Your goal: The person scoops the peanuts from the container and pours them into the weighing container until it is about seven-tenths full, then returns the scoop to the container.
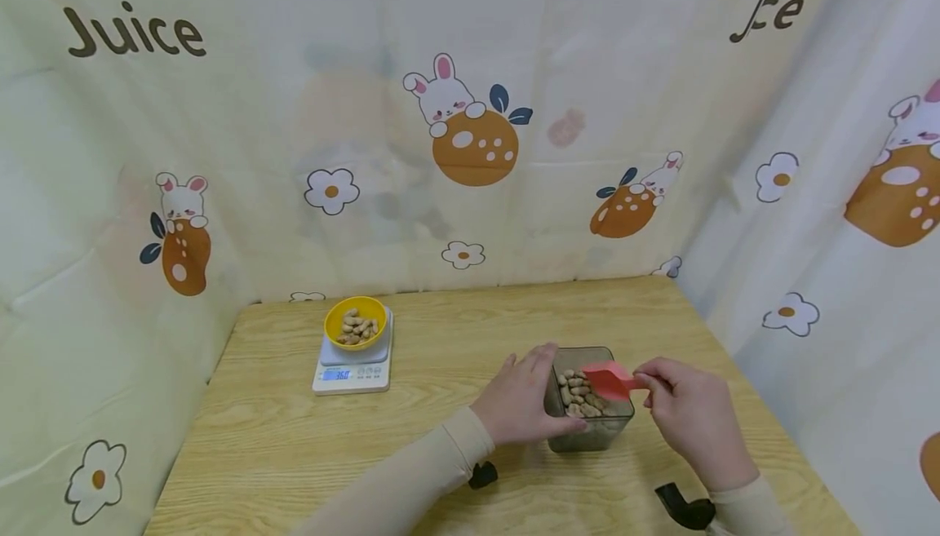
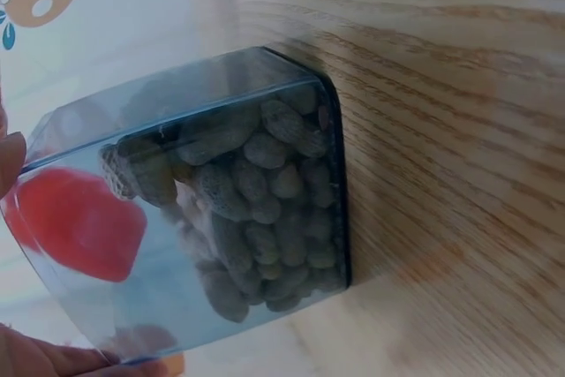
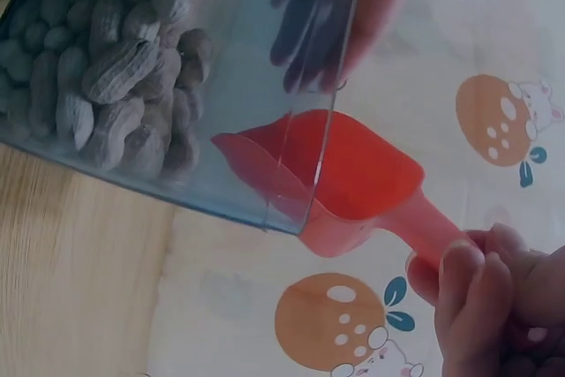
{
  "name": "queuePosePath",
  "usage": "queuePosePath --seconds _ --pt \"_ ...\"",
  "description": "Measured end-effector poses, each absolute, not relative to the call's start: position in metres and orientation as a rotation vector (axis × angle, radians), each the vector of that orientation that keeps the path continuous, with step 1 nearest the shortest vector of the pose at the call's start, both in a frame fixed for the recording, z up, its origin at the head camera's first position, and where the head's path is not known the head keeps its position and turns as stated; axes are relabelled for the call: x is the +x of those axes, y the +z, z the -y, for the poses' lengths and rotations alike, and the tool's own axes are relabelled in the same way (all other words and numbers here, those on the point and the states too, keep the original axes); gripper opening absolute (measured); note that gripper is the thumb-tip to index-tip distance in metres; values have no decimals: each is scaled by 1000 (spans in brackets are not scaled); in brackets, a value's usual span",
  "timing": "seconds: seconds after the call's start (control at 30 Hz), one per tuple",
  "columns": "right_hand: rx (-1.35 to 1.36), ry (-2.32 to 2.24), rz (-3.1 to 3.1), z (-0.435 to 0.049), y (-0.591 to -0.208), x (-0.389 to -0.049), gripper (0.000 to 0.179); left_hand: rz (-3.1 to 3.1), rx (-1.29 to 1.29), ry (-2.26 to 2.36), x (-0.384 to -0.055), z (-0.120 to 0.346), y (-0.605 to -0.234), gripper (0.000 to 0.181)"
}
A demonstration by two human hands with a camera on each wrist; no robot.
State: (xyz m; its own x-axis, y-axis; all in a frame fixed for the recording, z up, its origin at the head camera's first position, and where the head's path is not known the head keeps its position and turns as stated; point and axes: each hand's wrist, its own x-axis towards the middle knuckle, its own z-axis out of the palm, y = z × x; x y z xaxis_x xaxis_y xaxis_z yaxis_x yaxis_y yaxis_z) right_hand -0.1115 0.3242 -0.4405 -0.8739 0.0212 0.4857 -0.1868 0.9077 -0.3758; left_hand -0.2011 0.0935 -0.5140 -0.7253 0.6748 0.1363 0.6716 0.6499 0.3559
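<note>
A smoky clear plastic container stands on the table, part filled with unshelled peanuts. My left hand grips it from the left, the fingers at the far side and the thumb along the near rim. In my right hand is the handle of a red scoop, pinched between thumb and fingers. The scoop's bowl tilts in over the container's rim; in the right wrist view its red scoop bowl has no peanuts in it and its tip is above the peanut pile.
At the back left, a white digital scale with a lit display carries a yellow bowl holding several peanuts. The wood-grain table meets a printed curtain at the back, and curtains hang along both sides.
</note>
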Motion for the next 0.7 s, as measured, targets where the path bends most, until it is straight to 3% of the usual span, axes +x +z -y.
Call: queuePosePath --seconds 0.7 --pt "421 180 2402 -301 -447 -115 27 -2836 1142 635 -202 -93 -512 118"
